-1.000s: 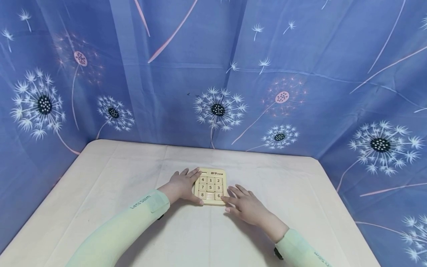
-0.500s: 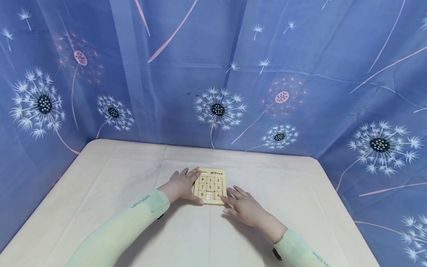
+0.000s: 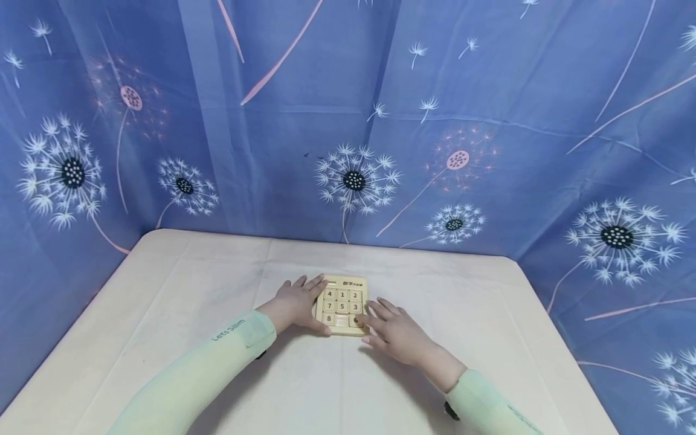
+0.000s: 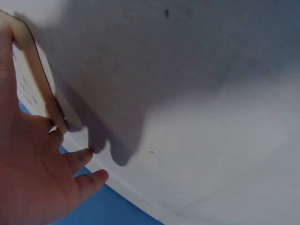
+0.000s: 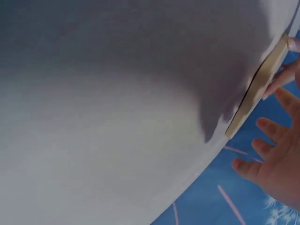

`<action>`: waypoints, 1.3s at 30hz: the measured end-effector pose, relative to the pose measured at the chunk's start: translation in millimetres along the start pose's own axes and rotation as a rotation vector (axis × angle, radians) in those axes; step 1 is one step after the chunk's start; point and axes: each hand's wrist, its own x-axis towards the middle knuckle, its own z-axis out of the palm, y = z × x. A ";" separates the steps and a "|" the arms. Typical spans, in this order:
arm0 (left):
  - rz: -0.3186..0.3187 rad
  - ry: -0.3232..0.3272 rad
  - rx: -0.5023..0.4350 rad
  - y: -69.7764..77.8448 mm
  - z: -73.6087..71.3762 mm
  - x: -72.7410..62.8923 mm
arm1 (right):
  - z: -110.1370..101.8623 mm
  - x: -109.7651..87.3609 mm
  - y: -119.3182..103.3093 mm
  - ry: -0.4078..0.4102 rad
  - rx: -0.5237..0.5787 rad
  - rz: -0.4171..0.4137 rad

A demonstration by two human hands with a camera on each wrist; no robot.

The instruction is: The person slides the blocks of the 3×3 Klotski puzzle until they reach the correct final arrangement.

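A pale yellow number slide puzzle (image 3: 348, 331) lies flat on the table in the head view. Its rows read 4 1 2, then 7 5 3, then 8, a gap and 6. My left hand (image 3: 293, 303) holds the board's left side, thumb at the near edge and index finger at the far left corner. In the left wrist view that hand (image 4: 37, 164) spans the board's edge (image 4: 40, 75), the other fingers off it. My right hand (image 3: 402, 335) has its fingers extended, one fingertip at the tile 6 (image 3: 355, 321); whether it presses is unclear. The right wrist view shows its fingers spread.
The puzzle lies on a table (image 3: 217, 374) with a whitish cover. A blue curtain (image 3: 272, 169) with dandelion prints stands behind the table and along both sides.
My right hand has shifted slightly left, its index fingertip from the board's right edge onto the tile 6. The left hand keeps its place, and the tiles are in the same order.
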 end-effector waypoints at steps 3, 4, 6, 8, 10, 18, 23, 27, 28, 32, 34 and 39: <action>0.010 -0.003 0.001 0.0 -0.5 -0.5 | 2.2 4.3 -3.3 -0.016 -0.019 -0.016; 0.011 -0.004 0.004 0.0 -0.8 -0.6 | 2.7 6.2 -4.6 -0.020 -0.026 -0.024; 0.015 -0.003 0.009 -0.5 -1.0 -0.6 | 3.5 10.6 -7.5 -0.034 -0.042 -0.030; 0.018 0.003 0.008 -0.9 -0.9 -0.4 | 4.4 15.3 -10.0 -0.050 -0.054 -0.031; 0.019 0.004 0.008 -1.3 -1.0 0.1 | 5.2 19.7 -12.5 -0.070 -0.054 -0.026; 0.013 0.004 -0.005 -2.4 1.0 1.7 | 8.7 29.1 -17.0 -0.085 -0.032 -0.022; 0.011 -0.001 0.005 -2.5 0.5 2.1 | 9.7 32.0 -18.3 -0.081 -0.040 -0.029; 0.009 -0.003 0.006 -2.2 0.6 3.1 | 9.3 33.2 -20.2 -0.100 -0.037 -0.025; 0.008 -0.002 0.006 -2.0 0.5 3.3 | 9.2 33.4 -20.6 -0.102 -0.040 -0.024; 0.009 0.001 -0.001 -1.6 0.3 2.7 | 10.4 33.8 -20.6 -0.107 -0.049 -0.018; 0.011 0.004 -0.004 -1.6 0.4 2.2 | 11.6 34.1 -20.2 -0.105 -0.048 -0.015; 0.013 0.009 -0.012 -1.3 0.5 1.2 | 13.4 33.7 -19.2 -0.100 -0.043 -0.010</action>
